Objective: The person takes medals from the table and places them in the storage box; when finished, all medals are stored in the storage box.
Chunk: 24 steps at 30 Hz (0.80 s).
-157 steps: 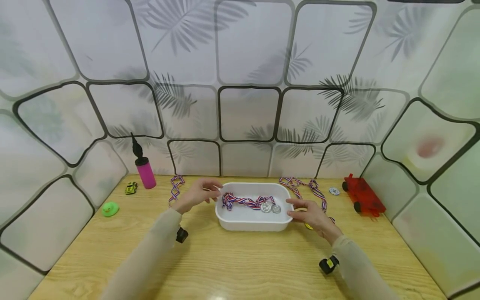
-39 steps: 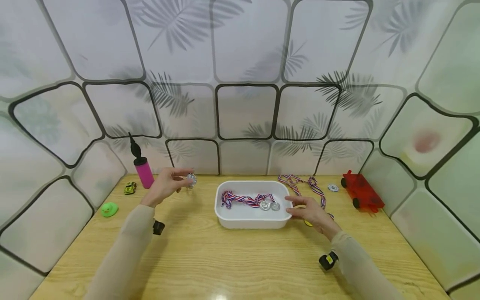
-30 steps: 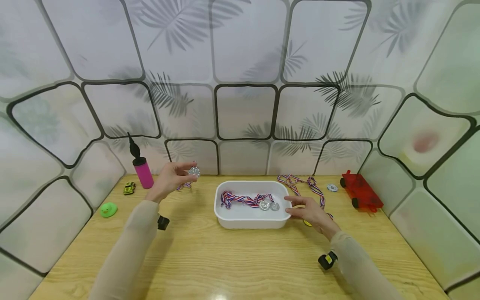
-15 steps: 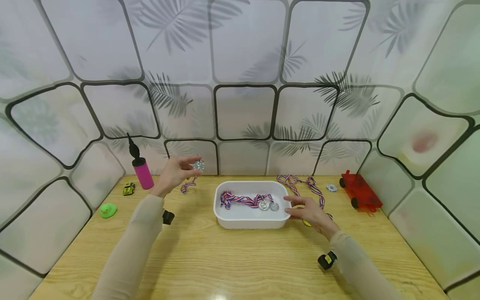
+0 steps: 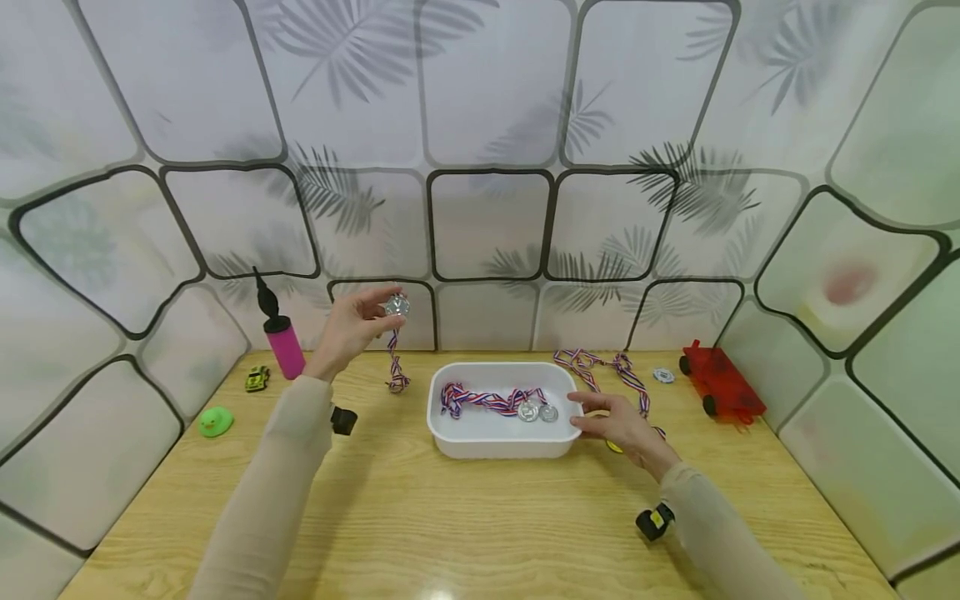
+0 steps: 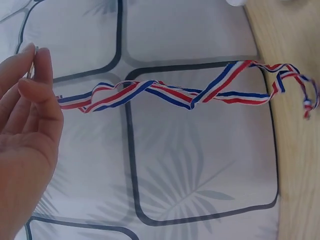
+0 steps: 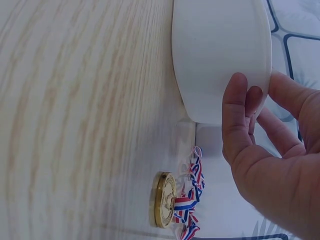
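My left hand [image 5: 354, 329] pinches a silver medal [image 5: 397, 306] between thumb and fingers, raised above the table left of the white plastic tub [image 5: 506, 447]. Its red, white and blue ribbon [image 6: 170, 92] hangs down, twisted, its lower end bunched near the tabletop. In the left wrist view the medal shows edge-on. My right hand [image 5: 621, 427] grips the tub's right end, thumb on the outer wall and a finger at the rim. Two silver medals [image 5: 528, 410] lie inside with their ribbons [image 5: 480, 398]. Beside the right hand is a gold medal [image 7: 165, 200], mostly hidden in the head view.
Striped ribbons [image 5: 637, 383] lie behind the right hand, with a poker chip [image 5: 663, 376] and a red toy car [image 5: 723, 387] farther right. At left stand a pink hand pump [image 5: 285, 350], a small yellow car [image 5: 257, 378] and a green rubber duck [image 5: 215, 422]. A patterned curtain [image 5: 487, 225] encloses the table.
The left hand left the tub, took the silver medal from the left side and lifted it up and rightward; its ribbon now hangs beneath. The right hand has stayed at the tub.
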Tool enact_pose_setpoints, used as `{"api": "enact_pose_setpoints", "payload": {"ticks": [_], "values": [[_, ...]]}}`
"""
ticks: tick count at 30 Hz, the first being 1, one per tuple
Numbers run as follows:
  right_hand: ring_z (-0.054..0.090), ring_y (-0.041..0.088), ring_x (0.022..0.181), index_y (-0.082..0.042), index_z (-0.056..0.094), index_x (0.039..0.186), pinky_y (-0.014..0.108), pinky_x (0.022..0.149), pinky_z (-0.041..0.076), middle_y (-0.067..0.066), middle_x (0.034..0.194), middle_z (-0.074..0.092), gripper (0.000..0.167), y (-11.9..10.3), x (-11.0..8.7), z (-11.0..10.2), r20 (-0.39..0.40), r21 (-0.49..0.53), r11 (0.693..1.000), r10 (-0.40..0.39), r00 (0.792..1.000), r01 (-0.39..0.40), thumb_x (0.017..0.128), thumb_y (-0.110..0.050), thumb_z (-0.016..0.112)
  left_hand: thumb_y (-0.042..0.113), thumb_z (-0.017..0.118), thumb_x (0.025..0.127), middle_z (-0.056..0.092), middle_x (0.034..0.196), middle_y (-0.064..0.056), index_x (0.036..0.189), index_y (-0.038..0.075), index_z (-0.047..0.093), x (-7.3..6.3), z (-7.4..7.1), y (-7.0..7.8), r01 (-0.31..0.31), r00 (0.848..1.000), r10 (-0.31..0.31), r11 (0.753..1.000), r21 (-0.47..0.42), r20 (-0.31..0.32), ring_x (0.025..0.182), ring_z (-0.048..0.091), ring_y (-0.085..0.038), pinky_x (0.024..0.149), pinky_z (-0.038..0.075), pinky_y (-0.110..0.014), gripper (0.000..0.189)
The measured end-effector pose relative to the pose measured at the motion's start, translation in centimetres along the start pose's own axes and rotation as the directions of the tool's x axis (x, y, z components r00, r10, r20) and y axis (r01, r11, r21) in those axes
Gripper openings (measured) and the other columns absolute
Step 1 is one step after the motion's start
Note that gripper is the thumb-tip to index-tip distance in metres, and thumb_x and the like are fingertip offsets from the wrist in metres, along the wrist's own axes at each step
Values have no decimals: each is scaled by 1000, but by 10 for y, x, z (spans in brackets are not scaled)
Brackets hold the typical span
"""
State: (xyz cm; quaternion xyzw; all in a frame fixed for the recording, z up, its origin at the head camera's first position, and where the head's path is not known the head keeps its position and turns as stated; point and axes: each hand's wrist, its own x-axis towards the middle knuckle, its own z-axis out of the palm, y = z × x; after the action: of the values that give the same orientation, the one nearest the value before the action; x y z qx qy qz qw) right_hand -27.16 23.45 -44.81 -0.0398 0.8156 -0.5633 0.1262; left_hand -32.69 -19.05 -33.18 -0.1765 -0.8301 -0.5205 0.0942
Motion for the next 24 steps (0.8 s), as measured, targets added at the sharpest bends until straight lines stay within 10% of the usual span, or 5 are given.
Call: {"api": "enact_pose_setpoints", "payload": {"ticks": [24], "values": [[63, 19, 99, 1, 50, 141, 33, 85, 59, 28, 138, 43, 56, 1, 0, 0, 8, 34, 999, -1, 1000, 1, 91, -15, 70, 7, 71, 89, 66, 128, -13, 135, 10, 60, 22, 18, 72, -245, 969, 237, 956, -159, -69, 74, 64, -7, 62, 47, -16, 47]]}}
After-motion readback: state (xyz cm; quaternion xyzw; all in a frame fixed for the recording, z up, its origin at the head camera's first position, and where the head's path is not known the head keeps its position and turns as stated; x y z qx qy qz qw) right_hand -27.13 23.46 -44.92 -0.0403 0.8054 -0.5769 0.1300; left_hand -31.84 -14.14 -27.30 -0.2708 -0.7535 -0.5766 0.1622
